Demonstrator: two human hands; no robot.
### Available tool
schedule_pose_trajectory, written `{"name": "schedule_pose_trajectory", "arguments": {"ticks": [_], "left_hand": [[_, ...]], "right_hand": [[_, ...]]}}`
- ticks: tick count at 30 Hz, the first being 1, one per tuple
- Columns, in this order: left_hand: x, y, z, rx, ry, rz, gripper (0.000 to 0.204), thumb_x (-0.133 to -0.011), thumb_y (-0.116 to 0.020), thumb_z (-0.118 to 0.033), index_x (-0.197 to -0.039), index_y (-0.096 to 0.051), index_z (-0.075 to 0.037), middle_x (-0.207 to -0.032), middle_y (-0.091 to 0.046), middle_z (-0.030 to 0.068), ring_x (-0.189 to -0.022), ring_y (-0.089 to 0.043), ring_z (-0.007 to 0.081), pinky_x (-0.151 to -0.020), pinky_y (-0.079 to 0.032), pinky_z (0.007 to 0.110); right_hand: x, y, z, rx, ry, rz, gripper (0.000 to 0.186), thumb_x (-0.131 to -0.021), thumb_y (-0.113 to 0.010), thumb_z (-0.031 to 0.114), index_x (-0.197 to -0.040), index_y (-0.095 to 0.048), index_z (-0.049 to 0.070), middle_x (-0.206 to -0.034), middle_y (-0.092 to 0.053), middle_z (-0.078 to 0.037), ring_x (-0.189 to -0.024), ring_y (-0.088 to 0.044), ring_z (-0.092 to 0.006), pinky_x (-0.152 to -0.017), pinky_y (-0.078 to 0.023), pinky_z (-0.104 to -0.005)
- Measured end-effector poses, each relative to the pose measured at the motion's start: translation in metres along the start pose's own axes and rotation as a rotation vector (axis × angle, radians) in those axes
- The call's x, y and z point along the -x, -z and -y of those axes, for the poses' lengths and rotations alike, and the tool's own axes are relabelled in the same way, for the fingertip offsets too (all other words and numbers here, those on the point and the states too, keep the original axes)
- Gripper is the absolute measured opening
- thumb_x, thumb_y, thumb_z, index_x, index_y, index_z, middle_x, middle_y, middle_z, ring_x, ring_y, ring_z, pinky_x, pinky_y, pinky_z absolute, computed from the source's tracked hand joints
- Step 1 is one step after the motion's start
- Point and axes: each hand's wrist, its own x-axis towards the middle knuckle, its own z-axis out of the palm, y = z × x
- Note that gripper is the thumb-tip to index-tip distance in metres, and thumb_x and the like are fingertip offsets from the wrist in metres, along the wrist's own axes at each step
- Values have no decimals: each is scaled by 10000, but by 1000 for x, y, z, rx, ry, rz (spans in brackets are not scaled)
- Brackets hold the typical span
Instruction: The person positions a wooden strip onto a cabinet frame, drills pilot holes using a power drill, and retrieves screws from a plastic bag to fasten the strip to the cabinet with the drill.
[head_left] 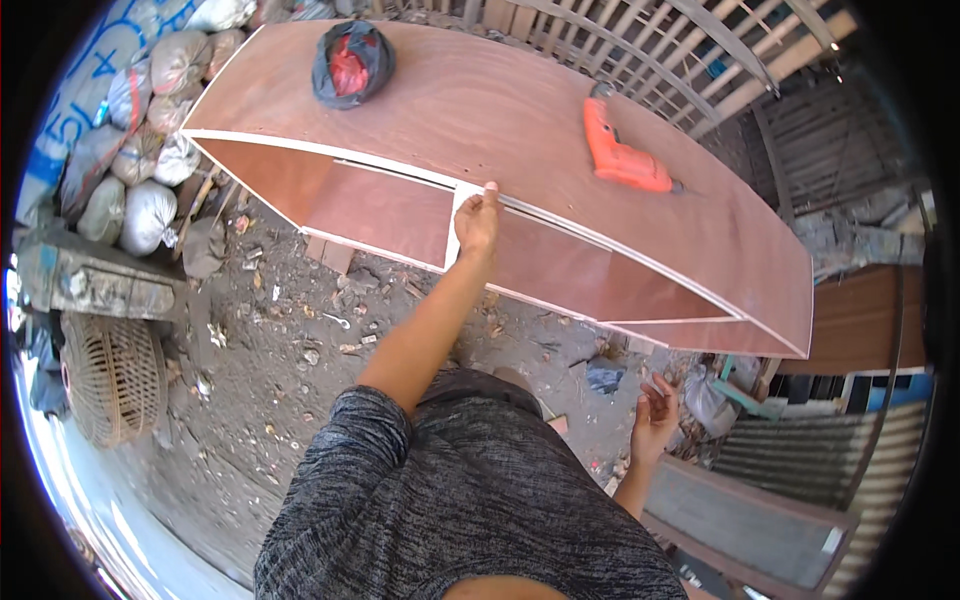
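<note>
A long reddish-brown plywood cabinet (450,110) with white front edges stretches across the view, its open side facing me. My left hand (478,222) is closed at its front edge, by the white upright divider (452,235) in the middle. The thumb points up at the top panel, and the other fingers are partly hidden. Off to the right, my right hand (655,415) is raised in front of the cabinet with fingers curled but apart. Nothing clear shows in it. On the cabinet top lie an orange power drill (622,150) and a dark plastic bag (353,65) with red inside.
Filled sacks (148,215) are piled at the left, above a woven basket (115,380). Littered bare ground (290,400) lies before the cabinet. Wooden slatted frames (640,50) stand behind it. A framed panel (745,525) and corrugated sheeting (880,460) are at lower right.
</note>
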Motion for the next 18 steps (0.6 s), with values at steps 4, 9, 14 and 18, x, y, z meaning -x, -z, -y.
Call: {"name": "schedule_pose_trajectory", "arguments": {"ticks": [4,9,14,18], "left_hand": [[-5,5,8,-99,14,75,561,-940,-643,-452,-1182,-543,44,-1067,-642,118,-1031,-631,206,-840,-493,320],[44,-10,33,84,63,195,608,-945,-604,-498,-1289,-523,-3,-1273,-589,111,-1222,-550,209,-967,-427,363],[147,-85,104,-231,335,608,942,-837,-650,-647,-1508,-315,-77,-1457,-480,106,-1332,-463,248,-1082,-349,422],[213,-164,155,-179,502,789,1120,-744,-728,-680,-1539,-223,-74,-1513,-402,125,-1373,-410,265,-1099,-333,430]], "right_hand": [[41,14,2,7,-36,-97,388,-869,-575,-74,-1242,-563,30,-1283,-605,-115,-1064,-638,-198,-917,-491,-309],[132,46,-5,31,-92,-159,394,-838,-563,-121,-1207,-581,17,-1247,-612,-125,-1030,-649,-197,-859,-519,-302],[235,76,-29,20,-212,-279,379,-822,-564,-122,-1180,-583,1,-1239,-614,-148,-1014,-667,-216,-848,-543,-313],[284,89,-48,-44,-275,-496,381,-819,-556,-126,-1177,-583,1,-1233,-613,-154,-984,-677,-222,-841,-546,-312]]}}
